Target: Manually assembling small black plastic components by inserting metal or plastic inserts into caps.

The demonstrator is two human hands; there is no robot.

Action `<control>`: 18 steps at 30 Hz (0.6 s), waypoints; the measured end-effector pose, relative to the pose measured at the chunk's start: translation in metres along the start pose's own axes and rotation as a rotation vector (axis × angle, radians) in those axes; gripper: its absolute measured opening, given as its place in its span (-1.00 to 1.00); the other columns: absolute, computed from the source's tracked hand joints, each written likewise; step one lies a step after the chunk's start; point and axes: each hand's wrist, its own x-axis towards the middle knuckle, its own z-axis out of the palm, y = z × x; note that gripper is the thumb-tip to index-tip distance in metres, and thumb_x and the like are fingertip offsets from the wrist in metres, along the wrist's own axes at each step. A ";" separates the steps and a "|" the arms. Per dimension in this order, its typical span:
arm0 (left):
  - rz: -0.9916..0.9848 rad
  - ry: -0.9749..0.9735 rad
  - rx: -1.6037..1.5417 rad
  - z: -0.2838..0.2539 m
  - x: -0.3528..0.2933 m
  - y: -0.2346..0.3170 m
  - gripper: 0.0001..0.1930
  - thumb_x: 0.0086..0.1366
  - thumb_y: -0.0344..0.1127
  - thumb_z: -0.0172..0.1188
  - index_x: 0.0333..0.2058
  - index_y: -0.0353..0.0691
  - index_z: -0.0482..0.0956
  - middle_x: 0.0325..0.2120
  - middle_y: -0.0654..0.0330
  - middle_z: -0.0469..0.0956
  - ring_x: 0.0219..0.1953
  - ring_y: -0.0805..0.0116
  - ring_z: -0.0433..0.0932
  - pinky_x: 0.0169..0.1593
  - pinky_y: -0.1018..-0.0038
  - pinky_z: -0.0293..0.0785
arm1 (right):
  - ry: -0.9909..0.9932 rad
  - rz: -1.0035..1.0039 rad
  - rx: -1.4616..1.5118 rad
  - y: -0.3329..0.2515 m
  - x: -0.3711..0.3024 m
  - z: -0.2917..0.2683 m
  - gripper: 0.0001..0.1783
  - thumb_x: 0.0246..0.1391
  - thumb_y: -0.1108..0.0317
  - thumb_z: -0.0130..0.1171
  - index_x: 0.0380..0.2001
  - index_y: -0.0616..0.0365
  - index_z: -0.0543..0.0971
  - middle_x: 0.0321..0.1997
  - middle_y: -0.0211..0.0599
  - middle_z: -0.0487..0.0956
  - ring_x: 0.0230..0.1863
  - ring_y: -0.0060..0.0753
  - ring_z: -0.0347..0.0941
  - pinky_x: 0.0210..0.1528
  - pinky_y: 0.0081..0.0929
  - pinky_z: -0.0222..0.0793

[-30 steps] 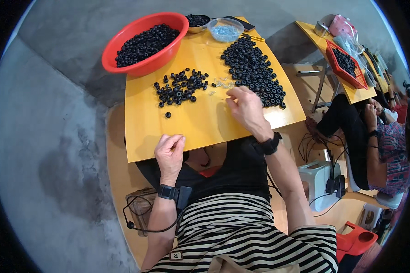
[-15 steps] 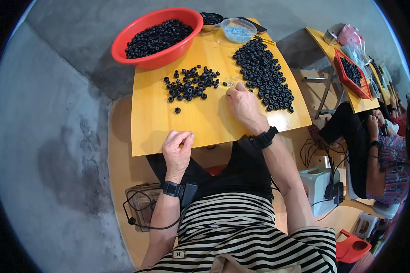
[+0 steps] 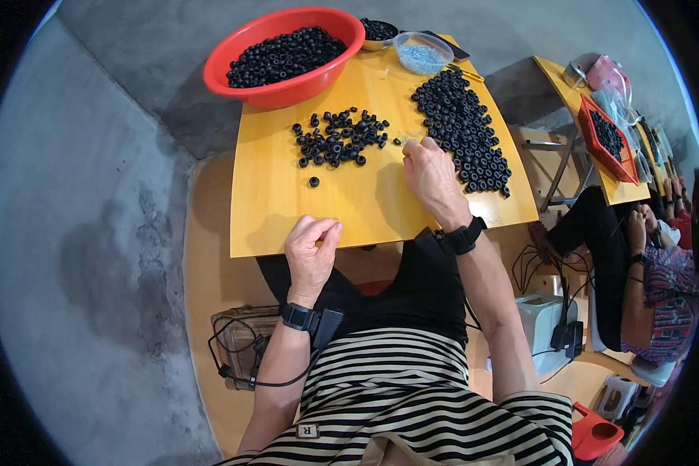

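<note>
1. Yellow and faintly glossy, the counter (image 3: 272, 217) sits higher and further right in the view than a second ago.
2. The right hand (image 3: 433, 175) has edged left across it, and fewer of the small clear pieces (image 3: 409, 136) show past its fingertips; the work seems to centre on these rather than on the beads.
3. Its grip looks pinched and points down at the surface; whether anything is caught in it cannot be told.
4. The left hand (image 3: 311, 252) is poised much as before by the near edge, fingers curled; what its grip contains, if anything, is hidden.
5. Chunky black beads, rounded and bored through, form a loose scatter (image 3: 342, 140) left of the pieces and a dense bed (image 3: 462, 128) to their right. One lone bead (image 3: 314, 182) lies nearer the person.
6. Beyond, a smooth red plastic basin (image 3: 303, 92) is heaped with similar beads; a thin translucent tub (image 3: 433, 70) holds pale blue bits.
</note>
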 end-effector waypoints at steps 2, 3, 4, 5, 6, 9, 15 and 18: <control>0.000 -0.001 0.000 -0.001 0.000 0.000 -0.94 0.16 -0.52 0.32 -0.37 -0.36 0.66 -0.52 0.25 0.50 -0.48 0.51 0.45 -0.39 0.58 0.36 | 0.011 0.012 0.012 0.000 0.004 0.005 -0.90 0.02 0.47 0.12 -0.35 0.22 0.56 -0.34 0.00 0.53 -0.32 0.13 0.52 -0.26 -0.06 0.45; 0.000 -0.001 -0.003 0.000 0.000 0.001 -0.94 0.16 -0.52 0.32 -0.37 -0.36 0.66 -0.52 0.25 0.50 -0.48 0.51 0.46 -0.39 0.58 0.37 | 0.016 0.019 0.015 0.000 0.006 0.007 -0.91 0.02 0.48 0.11 -0.37 0.23 0.55 -0.36 0.01 0.52 -0.32 0.14 0.51 -0.26 -0.06 0.44; -0.001 -0.001 -0.005 0.000 0.001 0.002 -0.94 0.16 -0.52 0.32 -0.37 -0.36 0.66 -0.52 0.24 0.51 -0.48 0.51 0.46 -0.39 0.57 0.37 | 0.013 0.026 0.011 0.001 0.006 0.009 -0.90 0.01 0.49 0.11 -0.37 0.22 0.56 -0.35 0.02 0.52 -0.31 0.14 0.52 -0.25 -0.05 0.44; 0.009 0.008 -0.002 0.000 0.001 0.003 -0.95 0.14 -0.53 0.32 -0.39 -0.34 0.66 -0.54 0.22 0.50 -0.49 0.46 0.47 -0.40 0.55 0.38 | 0.010 0.033 0.006 0.004 0.006 0.010 -0.90 0.00 0.50 0.10 -0.37 0.22 0.56 -0.35 0.02 0.52 -0.31 0.14 0.52 -0.24 -0.05 0.45; 0.016 0.020 0.002 0.001 0.001 0.002 -0.95 0.13 -0.55 0.33 -0.40 -0.33 0.65 -0.56 0.21 0.49 -0.51 0.42 0.47 -0.41 0.52 0.38 | 0.004 0.037 0.001 0.005 0.005 0.011 -0.90 -0.01 0.50 0.10 -0.38 0.22 0.56 -0.35 0.03 0.52 -0.30 0.14 0.52 -0.23 -0.05 0.45; 0.014 0.032 0.004 0.001 0.001 0.002 -0.94 0.11 -0.56 0.33 -0.42 -0.31 0.64 -0.59 0.18 0.47 -0.53 0.37 0.48 -0.42 0.48 0.38 | -0.002 0.064 0.005 0.002 0.003 0.010 -0.90 -0.02 0.50 0.11 -0.39 0.22 0.57 -0.33 0.02 0.52 -0.28 0.13 0.52 -0.20 -0.05 0.44; 0.024 0.012 0.011 0.000 0.000 0.000 -0.96 0.14 -0.53 0.32 -0.40 -0.35 0.65 -0.55 0.24 0.48 -0.50 0.49 0.45 -0.40 0.56 0.37 | 0.056 0.049 0.001 -0.009 0.004 0.003 -0.91 -0.01 0.49 0.16 -0.38 0.21 0.59 -0.31 -0.02 0.53 -0.31 0.09 0.54 -0.26 -0.13 0.48; 0.032 0.018 0.016 -0.002 -0.001 0.001 -0.96 0.13 -0.53 0.32 -0.43 -0.35 0.63 -0.58 0.23 0.47 -0.52 0.48 0.45 -0.41 0.55 0.37 | 0.019 -0.142 0.305 -0.026 0.001 0.012 -0.90 -0.01 0.50 0.20 -0.36 0.21 0.59 -0.31 -0.05 0.53 -0.33 0.05 0.55 -0.28 -0.18 0.50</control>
